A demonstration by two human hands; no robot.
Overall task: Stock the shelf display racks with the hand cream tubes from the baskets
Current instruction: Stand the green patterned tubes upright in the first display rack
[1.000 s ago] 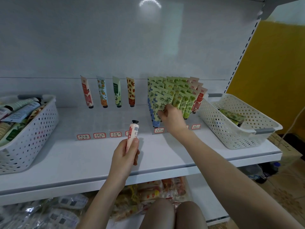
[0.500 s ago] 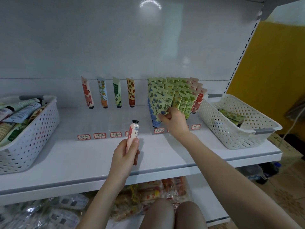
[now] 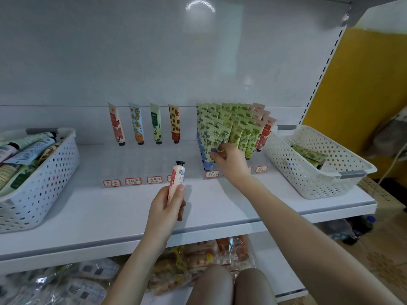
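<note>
My left hand (image 3: 165, 209) grips a pink hand cream tube (image 3: 176, 179) upright, black cap on top, over the front of the shelf. My right hand (image 3: 230, 160) pinches the lower part of a blue-flowered tube (image 3: 209, 139) at the front of the right display rack (image 3: 235, 128), which is packed with several green and pink tubes. On the left rack (image 3: 141, 170) stand a red tube (image 3: 116, 125), an orange-patterned tube (image 3: 136, 124), a green tube (image 3: 156, 124) and a strawberry tube (image 3: 174, 123), one per column.
A white basket (image 3: 39, 188) heaped with tubes sits at the shelf's left end. Another white basket (image 3: 319, 172) on the right holds a few green tubes (image 3: 309, 154). Packaged goods (image 3: 193, 260) lie on the lower shelf. My knees (image 3: 229, 287) are below.
My right hand has shifted slightly up and right on the front tubes of the right rack. The left hand and its pink tube have stayed in place.
</note>
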